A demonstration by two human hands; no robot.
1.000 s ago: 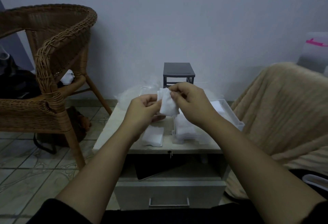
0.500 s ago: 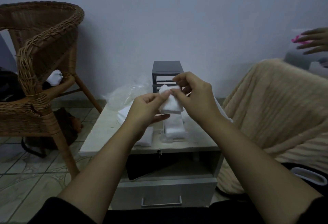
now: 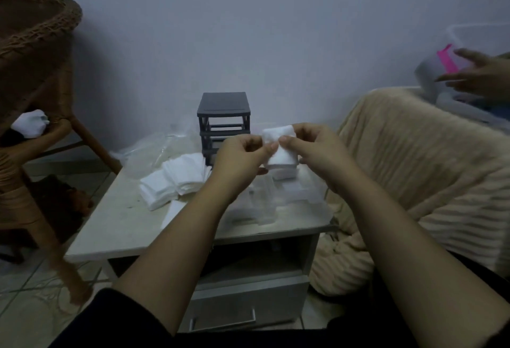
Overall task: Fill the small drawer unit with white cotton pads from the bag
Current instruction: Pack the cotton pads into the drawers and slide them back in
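Note:
Both hands hold a small stack of white cotton pads point(image 3: 281, 151) above the bedside table point(image 3: 116, 226). My left hand point(image 3: 242, 157) pinches its left edge and my right hand point(image 3: 317, 151) grips its right side. Behind them at the table's back stands the small dark grey drawer unit point(image 3: 223, 115), its frame showing empty slots. A clear plastic bag point(image 3: 154, 151) lies left of the unit, with a pile of loose cotton pads point(image 3: 176, 179) spilling from it. Clear drawers point(image 3: 292, 193) with pads inside sit under my hands, partly hidden.
A wicker chair point(image 3: 36, 71) stands at the left with a white bundle point(image 3: 30, 122) on its seat. A beige blanket point(image 3: 414, 171) covers the seat at the right. Another person's hand point(image 3: 480, 74) touches a clear container with a pink mark point(image 3: 441, 71) at the far right.
The camera has turned left and down, so the table appears further right and the pile of pads shows. My hands still hold the pad stack, now shifted right of the drawer unit.

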